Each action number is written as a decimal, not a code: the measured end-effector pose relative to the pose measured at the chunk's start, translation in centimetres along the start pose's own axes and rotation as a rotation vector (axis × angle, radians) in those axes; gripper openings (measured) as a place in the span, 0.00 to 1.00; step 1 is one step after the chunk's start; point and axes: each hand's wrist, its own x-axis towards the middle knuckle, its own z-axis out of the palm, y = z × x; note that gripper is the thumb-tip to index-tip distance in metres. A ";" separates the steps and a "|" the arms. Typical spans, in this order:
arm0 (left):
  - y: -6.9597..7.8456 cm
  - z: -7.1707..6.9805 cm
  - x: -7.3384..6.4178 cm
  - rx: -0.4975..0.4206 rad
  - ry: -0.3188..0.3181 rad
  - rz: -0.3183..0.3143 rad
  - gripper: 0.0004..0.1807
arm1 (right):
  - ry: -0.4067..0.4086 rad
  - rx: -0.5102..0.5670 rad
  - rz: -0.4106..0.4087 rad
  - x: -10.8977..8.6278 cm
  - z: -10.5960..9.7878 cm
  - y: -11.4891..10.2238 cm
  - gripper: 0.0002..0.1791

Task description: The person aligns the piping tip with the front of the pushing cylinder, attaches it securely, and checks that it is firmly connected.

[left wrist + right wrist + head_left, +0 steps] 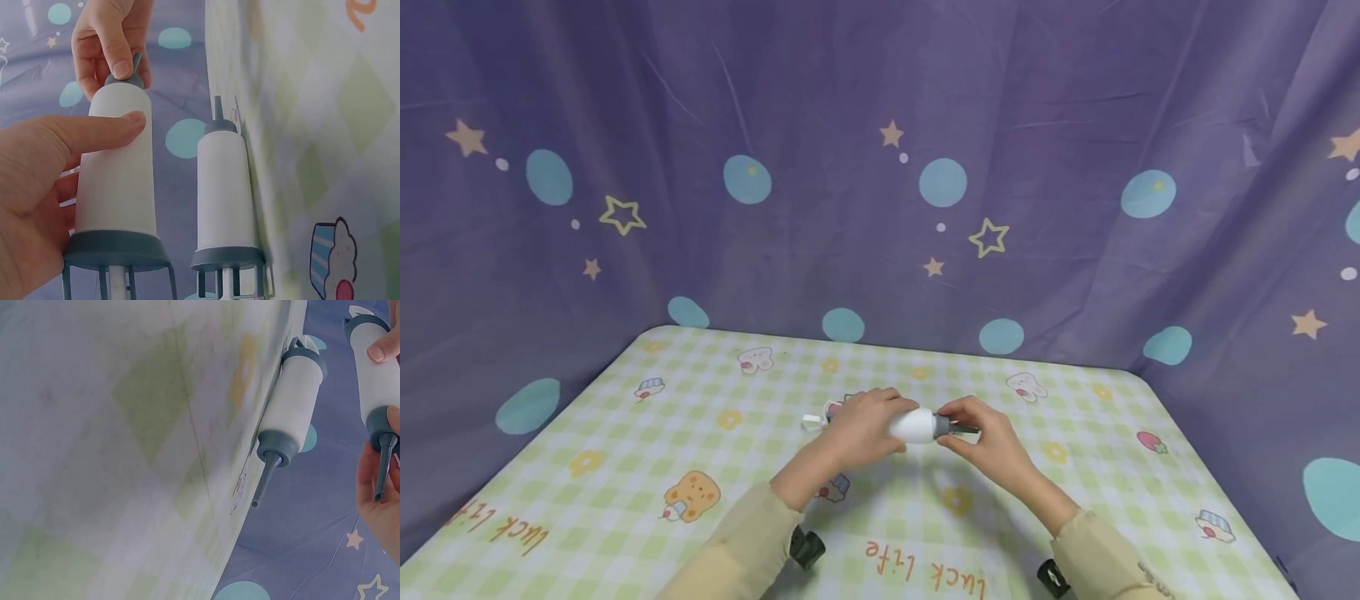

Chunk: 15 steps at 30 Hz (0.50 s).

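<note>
My left hand (863, 429) grips the white barrel of a piping syringe (913, 426), which lies crosswise in front of me with its nozzle to the right. In the left wrist view, the thumb presses along the barrel (115, 181). The fingers of my right hand (992, 437) pinch the blue-grey nozzle cap (942, 426). From that cap a thin tapered nozzle (384, 465) sticks out past the fingers. A second piping syringe (224, 187) of the same kind lies close beside the held one, against the tablecloth; the head view hides most of it.
A green-checked tablecloth (730, 454) with printed cakes, flowers and animals covers the table. Behind it hangs a purple curtain (850, 100) with stars and blue dots. Dark wrist devices (807, 548) show below both sleeves.
</note>
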 end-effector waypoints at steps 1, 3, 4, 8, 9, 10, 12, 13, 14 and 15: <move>0.0 -0.1 0.0 0.013 0.010 0.005 0.27 | -0.003 0.003 0.004 0.1 0.0 0.0 0.18; 0.1 -0.1 -0.1 0.043 0.027 0.020 0.27 | -0.018 0.016 0.023 0.1 -0.1 -0.1 0.18; 0.1 0.0 -0.2 0.063 0.039 0.030 0.27 | -0.027 0.020 0.033 0.1 -0.2 -0.1 0.18; 0.3 0.3 -0.4 0.141 0.081 0.073 0.28 | -0.057 0.034 0.071 -0.2 -0.3 0.1 0.18; 0.4 0.4 -0.4 0.151 0.089 0.078 0.28 | -0.059 0.032 0.076 -0.3 -0.3 0.2 0.18; 0.4 0.5 -0.4 0.159 0.099 0.082 0.28 | -0.059 0.029 0.078 -0.3 -0.4 0.2 0.17; 0.4 0.5 -0.3 0.159 0.113 0.079 0.28 | -0.060 0.027 0.074 -0.2 -0.5 0.2 0.17; 0.5 0.6 -0.4 0.151 0.114 0.076 0.29 | -0.062 0.028 0.076 -0.3 -0.5 0.3 0.17; 0.5 0.7 -0.4 0.142 0.117 0.073 0.29 | -0.065 0.030 0.077 -0.4 -0.5 0.2 0.16; 0.6 0.7 -0.4 0.134 0.118 0.069 0.29 | -0.070 0.028 0.075 -0.4 -0.6 0.2 0.16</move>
